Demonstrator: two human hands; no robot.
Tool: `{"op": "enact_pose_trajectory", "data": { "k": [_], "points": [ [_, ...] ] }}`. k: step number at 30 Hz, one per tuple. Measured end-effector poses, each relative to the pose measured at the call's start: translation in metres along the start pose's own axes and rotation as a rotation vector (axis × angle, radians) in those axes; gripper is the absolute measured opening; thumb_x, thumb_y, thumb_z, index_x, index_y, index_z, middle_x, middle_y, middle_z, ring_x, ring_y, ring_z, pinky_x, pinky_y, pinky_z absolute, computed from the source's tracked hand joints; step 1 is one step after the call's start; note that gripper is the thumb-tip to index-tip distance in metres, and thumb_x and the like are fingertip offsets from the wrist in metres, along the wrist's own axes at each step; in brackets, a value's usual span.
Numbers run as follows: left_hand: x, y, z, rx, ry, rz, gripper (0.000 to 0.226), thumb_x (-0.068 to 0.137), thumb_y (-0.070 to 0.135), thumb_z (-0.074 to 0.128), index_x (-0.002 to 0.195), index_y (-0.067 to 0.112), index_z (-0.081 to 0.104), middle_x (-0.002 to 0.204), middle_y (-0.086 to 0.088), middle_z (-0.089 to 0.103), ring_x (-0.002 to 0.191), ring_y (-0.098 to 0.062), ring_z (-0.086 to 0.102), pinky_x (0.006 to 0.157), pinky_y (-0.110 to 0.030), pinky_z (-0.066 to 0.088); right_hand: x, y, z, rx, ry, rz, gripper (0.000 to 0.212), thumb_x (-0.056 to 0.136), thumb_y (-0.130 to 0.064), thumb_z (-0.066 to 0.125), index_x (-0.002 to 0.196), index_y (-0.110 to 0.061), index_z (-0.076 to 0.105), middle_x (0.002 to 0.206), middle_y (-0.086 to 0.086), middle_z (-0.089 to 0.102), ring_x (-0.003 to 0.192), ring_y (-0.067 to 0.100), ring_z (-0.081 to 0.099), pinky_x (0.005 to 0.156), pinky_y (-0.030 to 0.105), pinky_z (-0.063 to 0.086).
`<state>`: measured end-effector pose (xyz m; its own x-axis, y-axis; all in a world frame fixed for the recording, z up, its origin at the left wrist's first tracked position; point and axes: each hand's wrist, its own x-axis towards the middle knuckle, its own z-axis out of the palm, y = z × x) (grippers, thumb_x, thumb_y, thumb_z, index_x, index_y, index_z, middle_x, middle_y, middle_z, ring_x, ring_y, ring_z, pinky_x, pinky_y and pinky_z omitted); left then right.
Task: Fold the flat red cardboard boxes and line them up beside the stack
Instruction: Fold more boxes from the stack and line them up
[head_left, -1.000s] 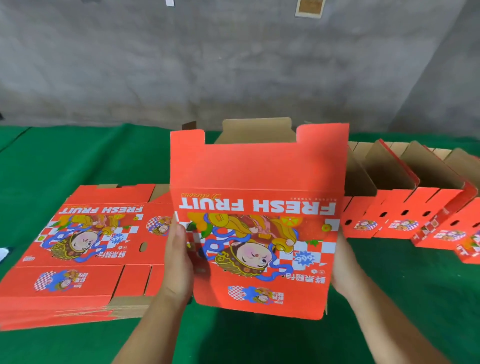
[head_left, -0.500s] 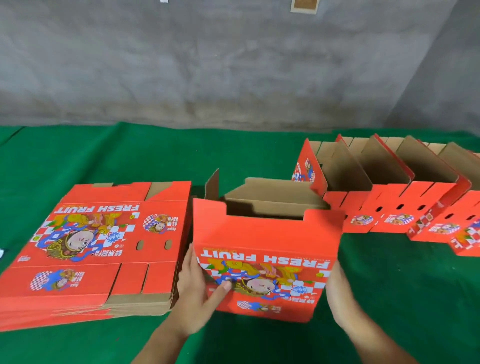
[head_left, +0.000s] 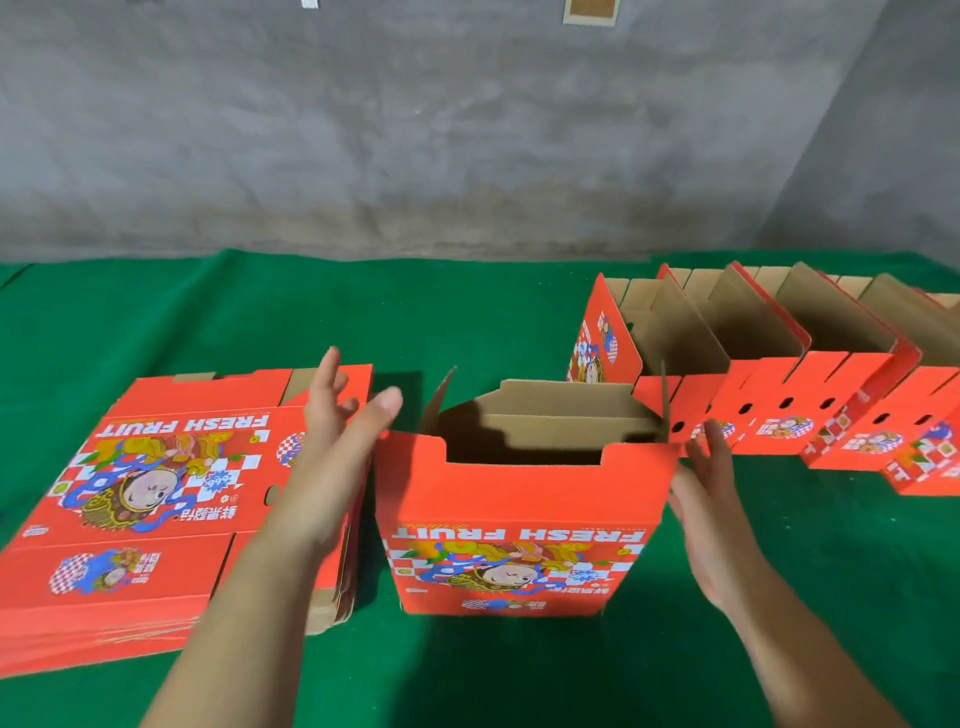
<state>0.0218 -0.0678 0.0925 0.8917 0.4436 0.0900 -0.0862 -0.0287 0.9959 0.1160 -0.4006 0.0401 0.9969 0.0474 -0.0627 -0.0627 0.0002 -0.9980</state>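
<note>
Folded box (head_left: 524, 525) stands between both hands, left hand (head_left: 332, 447) and right hand (head_left: 711, 509), fingers spread, gripping nothing

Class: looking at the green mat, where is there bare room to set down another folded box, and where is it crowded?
Bare mat lies behind the flat stack and the open box, up to the wall. More lies in front of the box row, right of the right hand. The slot between stack and open box is tight; the left hand fills it.
</note>
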Motion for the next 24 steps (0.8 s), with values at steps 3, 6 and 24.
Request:
{"op": "enact_pose_trajectory", "data": {
  "k": [3,6,24],
  "points": [
    [0.025,0.025,0.007,0.220,-0.211,-0.130,0.121,0.069,0.057,0.080,0.164,0.047,0.006,0.160,0.014,0.030,0.138,-0.010,0.046,0.111,-0.036,0.041,0.009,-0.010,-0.006,-0.120,-0.021,-0.049,0.088,0.096,-0.033,0.071,0.156,-0.057,0.012,0.156,-0.022,0.034,0.129,0.001,0.053,0.090,0.023,0.048],
    [0.032,0.018,0.024,0.260,-0.231,-0.201,0.083,0.093,0.024,0.067,0.165,0.031,0.026,0.153,0.003,0.048,0.122,-0.009,0.057,0.096,-0.025,0.045,0.013,-0.019,-0.005,-0.158,-0.053,-0.078,0.074,0.088,-0.029,0.078,0.135,-0.069,0.037,0.133,-0.026,0.057,0.103,0.005,0.071,0.074,0.024,0.059],
    [0.013,-0.044,0.016,-0.054,0.342,0.128,0.045,0.106,0.011,0.046,0.147,0.029,0.053,0.135,0.018,0.064,0.120,0.003,0.061,0.102,-0.018,0.047,-0.002,0.017,0.022,-0.077,0.092,0.118,0.067,0.095,-0.037,0.071,0.151,-0.045,0.033,0.114,-0.032,0.067,0.118,-0.001,0.059,0.094,0.030,0.043]
  ]
}}
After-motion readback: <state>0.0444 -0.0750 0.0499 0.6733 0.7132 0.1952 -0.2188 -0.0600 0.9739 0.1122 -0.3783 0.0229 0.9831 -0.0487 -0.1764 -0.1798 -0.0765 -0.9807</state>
